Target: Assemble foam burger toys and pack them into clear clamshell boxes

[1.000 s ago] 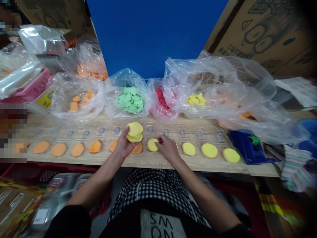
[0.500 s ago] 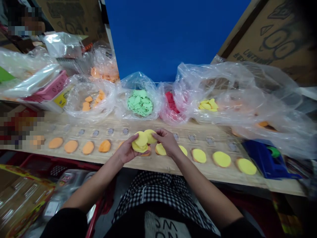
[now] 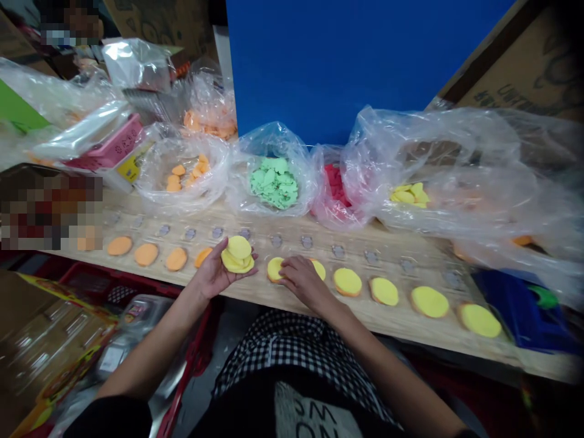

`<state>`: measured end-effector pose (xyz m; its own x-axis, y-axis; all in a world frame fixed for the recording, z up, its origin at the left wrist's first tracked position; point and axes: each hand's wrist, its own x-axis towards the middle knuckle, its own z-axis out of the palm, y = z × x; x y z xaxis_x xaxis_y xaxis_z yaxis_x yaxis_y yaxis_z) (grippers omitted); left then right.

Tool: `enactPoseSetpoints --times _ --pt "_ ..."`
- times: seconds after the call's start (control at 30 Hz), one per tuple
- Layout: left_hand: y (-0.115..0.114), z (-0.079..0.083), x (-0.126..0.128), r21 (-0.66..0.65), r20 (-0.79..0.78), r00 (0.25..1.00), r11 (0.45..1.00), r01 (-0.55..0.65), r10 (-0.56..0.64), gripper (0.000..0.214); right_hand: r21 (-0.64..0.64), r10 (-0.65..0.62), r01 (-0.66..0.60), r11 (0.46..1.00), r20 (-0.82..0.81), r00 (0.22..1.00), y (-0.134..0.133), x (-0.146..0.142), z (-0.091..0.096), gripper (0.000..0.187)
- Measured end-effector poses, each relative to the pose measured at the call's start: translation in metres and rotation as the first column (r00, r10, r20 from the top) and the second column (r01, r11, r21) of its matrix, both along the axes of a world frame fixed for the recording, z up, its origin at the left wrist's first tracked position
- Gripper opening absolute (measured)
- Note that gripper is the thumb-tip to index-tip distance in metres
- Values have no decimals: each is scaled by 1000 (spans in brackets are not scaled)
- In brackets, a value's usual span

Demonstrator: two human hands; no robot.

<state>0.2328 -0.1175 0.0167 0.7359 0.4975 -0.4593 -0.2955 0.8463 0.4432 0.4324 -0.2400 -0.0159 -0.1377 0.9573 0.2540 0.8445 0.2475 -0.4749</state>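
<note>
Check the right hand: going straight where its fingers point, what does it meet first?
The right hand meets the yellow disc at its fingertips; beyond that, likely the yellow stack in the left hand, depth unclear.

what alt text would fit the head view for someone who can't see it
A person's left hand holds a stack of yellow discs while the right hand touches one yellow disc in a row on a wooden board; clear bags of coloured pieces lie behind.

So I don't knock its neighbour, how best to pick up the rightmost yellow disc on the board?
Likely pinch the rightmost yellow disc by its near and far edges, from above: it lies flat, with a neighbouring disc at its left.
</note>
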Motion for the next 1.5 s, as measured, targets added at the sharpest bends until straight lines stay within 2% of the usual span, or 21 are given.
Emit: enactPoseSetpoints --times 0.1,0.23,0.33,0.43,0.5,0.57,0.6,0.67,0.77,0.87,0.93,1.03,1.1,1.23,1.33,1.5 --pt "-3 -2 -3 -17 28 999 999 36 -35 43 -5 -88 88 996 -56 995 5 -2 9 17" --pt "-10 -1 -2 -1 28 995 995 100 -99 40 -46 -209 204 978 -202 957 38 -17 23 23" --pt "-14 0 -2 20 6 993 993 116 -117 38 -145 -175 132 981 -343 923 63 -35 28 21" --pt "-14 0 -6 32 0 996 995 91 -91 38 -204 -178 77 976 -536 825 74 -48 31 15" --pt "-12 -1 -14 28 -9 998 997 66 -65 40 -208 -222 116 971 -619 753 76 -52 32 13" --pt "-8 -3 -25 23 -32 999 1000 19 -19 40 -176 -246 173 969 -638 730 77 -53 32 11" --pt "-6 -3 -31 24 -47 999 1000 -8 9 40 -138 -244 202 970 -619 747 78 -53 30 11" --pt "-2 -3 -44 39 -71 996 997 -60 63 38 -23 -204 224 974 -509 836 81 -55 25 9" --pt "3 -3 -63 82 -77 989 989 -124 130 36 131 -53 83 988 -219 974 83 -63 11 10" --pt "6 -2 -77 109 -48 985 981 -162 168 37 118 99 -105 987 54 994 80 -71 -4 18" --pt "7 -3 -82 105 -34 982 978 -181 185 38 69 173 -184 981 143 975 75 -73 -9 20" --pt "7 -3 -86 77 -23 979 976 -202 204 40 26 227 -233 972 135 965 68 -72 -8 19" --pt "8 -4 -87 58 -8 978 977 -206 206 40 18 216 -219 975 117 969 64 -70 -4 23" --pt "9 -5 -87 54 20 978 977 -206 206 38 4 89 -89 996 103 991 67 -68 3 20" --pt "9 -6 -88 62 27 980 978 -197 196 38 -58 4 4 998 143 990 77 -67 3 15" --pt "8 -9 -91 68 28 980 978 -197 196 38 -225 106 -57 973 212 972 93 -68 3 11"
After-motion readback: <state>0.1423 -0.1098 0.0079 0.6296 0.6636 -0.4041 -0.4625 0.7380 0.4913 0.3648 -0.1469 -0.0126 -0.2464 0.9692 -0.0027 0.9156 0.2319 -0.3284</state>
